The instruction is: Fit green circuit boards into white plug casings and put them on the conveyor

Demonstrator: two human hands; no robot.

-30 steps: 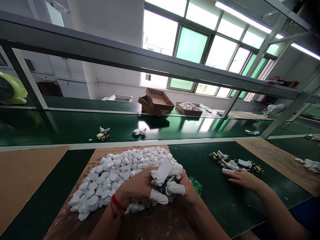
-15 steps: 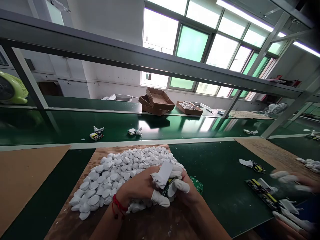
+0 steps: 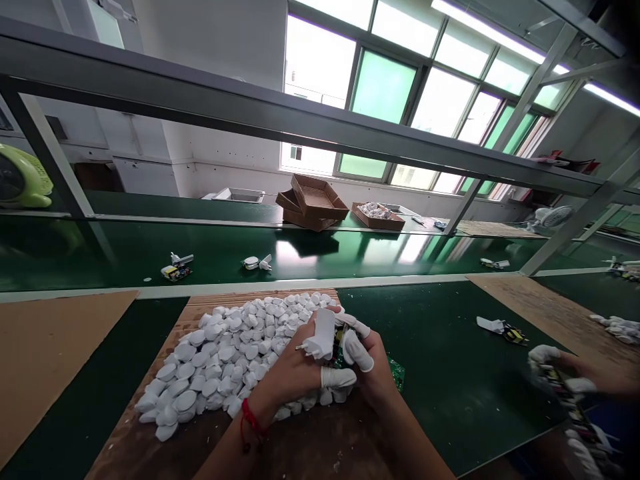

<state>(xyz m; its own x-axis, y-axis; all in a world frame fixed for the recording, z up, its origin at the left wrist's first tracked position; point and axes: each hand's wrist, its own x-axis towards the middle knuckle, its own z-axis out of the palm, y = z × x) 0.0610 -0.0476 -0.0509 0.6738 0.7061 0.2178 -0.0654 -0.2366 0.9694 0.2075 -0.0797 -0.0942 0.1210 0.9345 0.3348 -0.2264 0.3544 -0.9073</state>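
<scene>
Both my hands are closed around a charger circuit board (image 3: pixel 341 340) with yellow parts, above the near edge of a pile. A white plug piece (image 3: pixel 323 337) with metal pins sticks out on its left side. My left hand (image 3: pixel 295 370), with a red string on the wrist, supports it from the left, its covered thumb below. My right hand (image 3: pixel 373 357) grips its right side with white-covered fingers. Much of the board is hidden by fingers. Under and left of my hands lies a pile of white plastic caps (image 3: pixel 225 353). A green circuit board (image 3: pixel 398 373) shows behind my right hand.
On the green conveyor belt (image 3: pixel 120 250) lie several plug-and-board pieces (image 3: pixel 176 267). A co-worker's gloved hand (image 3: pixel 545 357) holds boards at the right, near a loose assembly (image 3: pixel 503 329). Cardboard trays (image 3: pixel 320 197) stand behind, under a metal rail (image 3: pixel 240 107).
The held board and plug have turned more upright, and my hands have shifted slightly. Pieces on the belt have moved left. The co-worker has lifted and drawn a board strip towards the near right.
</scene>
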